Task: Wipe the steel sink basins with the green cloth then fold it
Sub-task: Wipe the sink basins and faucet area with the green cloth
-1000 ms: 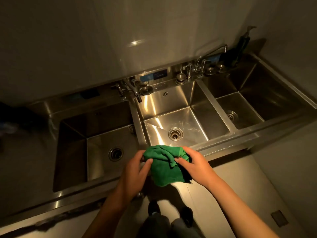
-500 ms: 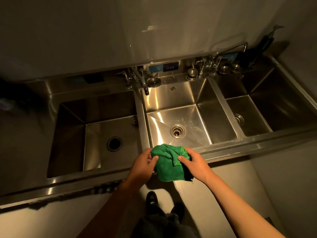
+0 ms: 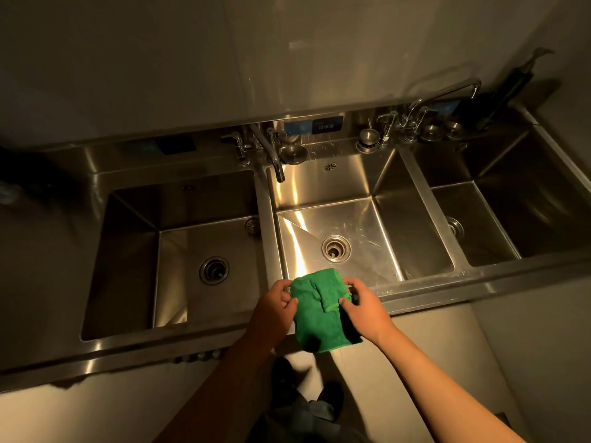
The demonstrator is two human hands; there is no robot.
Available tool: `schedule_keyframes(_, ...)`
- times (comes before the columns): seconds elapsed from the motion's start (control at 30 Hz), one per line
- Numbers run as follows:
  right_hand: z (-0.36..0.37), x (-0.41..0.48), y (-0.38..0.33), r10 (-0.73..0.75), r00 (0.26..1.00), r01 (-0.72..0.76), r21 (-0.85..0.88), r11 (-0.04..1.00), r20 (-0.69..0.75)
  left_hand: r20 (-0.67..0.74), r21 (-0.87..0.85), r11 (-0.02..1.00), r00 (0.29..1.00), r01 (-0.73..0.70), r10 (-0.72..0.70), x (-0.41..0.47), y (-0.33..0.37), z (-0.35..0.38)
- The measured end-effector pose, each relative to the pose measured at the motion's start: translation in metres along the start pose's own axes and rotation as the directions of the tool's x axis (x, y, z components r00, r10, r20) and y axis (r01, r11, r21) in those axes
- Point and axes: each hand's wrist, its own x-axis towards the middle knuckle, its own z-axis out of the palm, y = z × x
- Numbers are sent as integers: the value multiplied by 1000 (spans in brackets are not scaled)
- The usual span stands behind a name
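The left hand (image 3: 274,306) and right hand (image 3: 366,310) each pinch one side edge of the green cloth (image 3: 315,324), thumbs on its upper face. The cloth is a plush, roughly rectangular folded pad with one creased flap. It is held over the front rim (image 3: 447,290) of the steel sink, in line with the middle basin (image 3: 377,225). That basin is rectangular, scuffed bright steel with a round ringed drain (image 3: 335,248). A curved chrome faucet (image 3: 271,155) rises from the rear ledge.
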Motion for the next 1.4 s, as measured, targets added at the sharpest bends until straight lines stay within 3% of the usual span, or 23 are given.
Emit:
schedule_keyframes(0.27, 5, 5, 1, 0, 999, -4, -102, 995, -38, -30, 136, 987, 996, 83, -80, 9, -8, -16)
schedule_keyframes(0.4, 17, 0, -5, -150, 987, 126, -283, 951, -65, -32, 184, 979, 996, 92, -87, 12, -12, -24)
schedule_keyframes(0.57, 47, -4, -12, -307, 945, 319, -510, 799, 110, 46, 171, 982, 995, 76, -84, 5, -26, -31)
schedule_keyframes(0.73, 71, -3, -6, -219, 941, 337, -679, 653, 256, 136, 210, 977, 988, 43, -72, -2, -40, -31)
schedule_keyframes(0.9, 79, -7, 2, -263, 942, 328, -723, 607, 207, 176, 401, 896, 976, -190, 129, -14, -49, -25)
schedule_keyframes(1.07, 80, -6, 3, -280, 939, 334, -734, 591, 202, 278, 603, 766, 959, -223, 60, -15, -63, -16)
schedule_keyframes(1.27, 75, -4, 7, -304, 927, 361, -746, 560, 220, 272, 632, 743, 961, -221, 54, -13, -64, -9)
schedule_keyframes(1.4, 61, 0, 14, -353, 906, 403, -731, 551, 234, 272, 585, 765, 954, -269, 127, -12, -56, -2)
